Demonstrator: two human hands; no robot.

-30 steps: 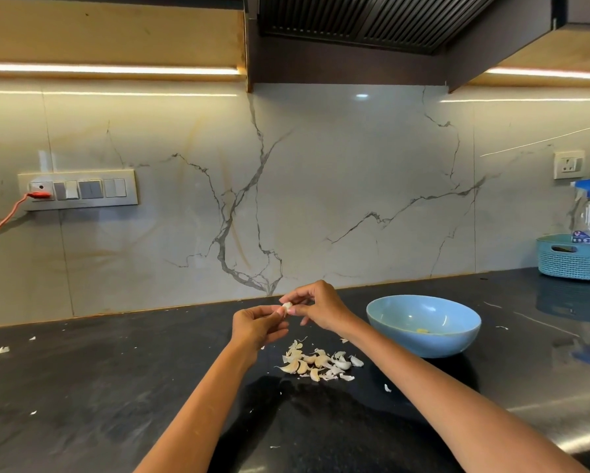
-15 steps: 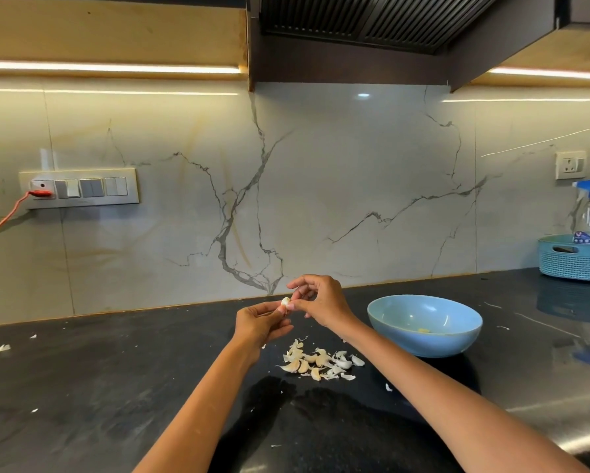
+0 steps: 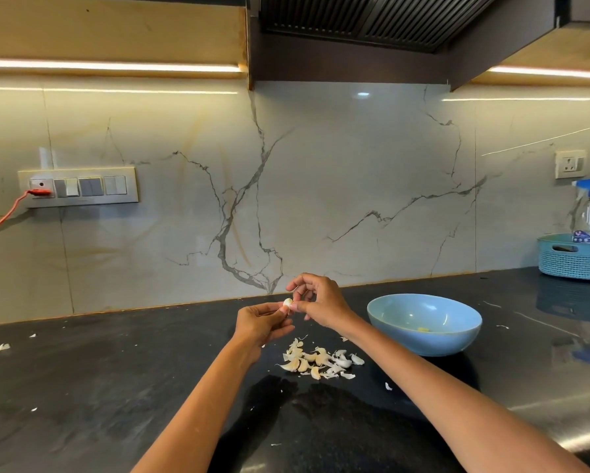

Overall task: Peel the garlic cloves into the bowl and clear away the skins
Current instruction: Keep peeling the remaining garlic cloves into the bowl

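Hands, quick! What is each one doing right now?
Left hand: pinches a garlic clove.
Right hand: fingertips pinch at the same clove, peeling it.

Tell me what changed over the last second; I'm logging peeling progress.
Little. The right hand lifted its fingers slightly while picking at the clove; the left hand kept its grip on it. The bowl, the garlic pile and the counter scraps stayed put.
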